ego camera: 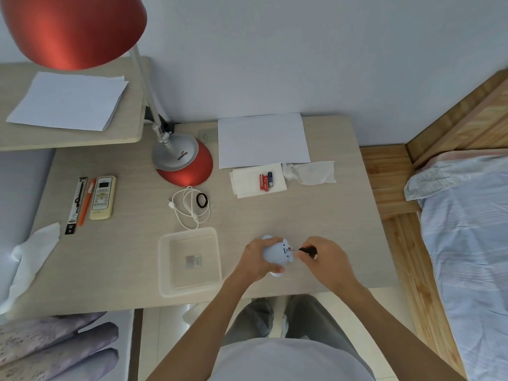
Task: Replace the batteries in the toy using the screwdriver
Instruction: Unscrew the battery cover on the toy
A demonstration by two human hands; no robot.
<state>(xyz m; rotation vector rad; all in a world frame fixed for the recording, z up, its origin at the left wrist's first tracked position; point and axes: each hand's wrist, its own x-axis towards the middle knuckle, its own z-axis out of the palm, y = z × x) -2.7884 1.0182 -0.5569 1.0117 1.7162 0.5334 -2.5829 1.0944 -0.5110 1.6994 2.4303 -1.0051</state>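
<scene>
toy [276, 253] half hidden by l hand [254, 261]

a plain pale blue-grey wall [302, 50] runs behind my desk [123, 257], whose top is light wood grain. over the desk's far left corner sits a raised shelf [68, 138] in the same finish. a red lamp base [184, 166] stands near the far edge, and its red shade [71, 28] hangs high at the left. past the right edge is a wooden bed frame [390, 182] with pale blue bedding [467, 243]. under the near edge the floor [170, 339] looks like glossy light tile, though i can't be sure.
</scene>
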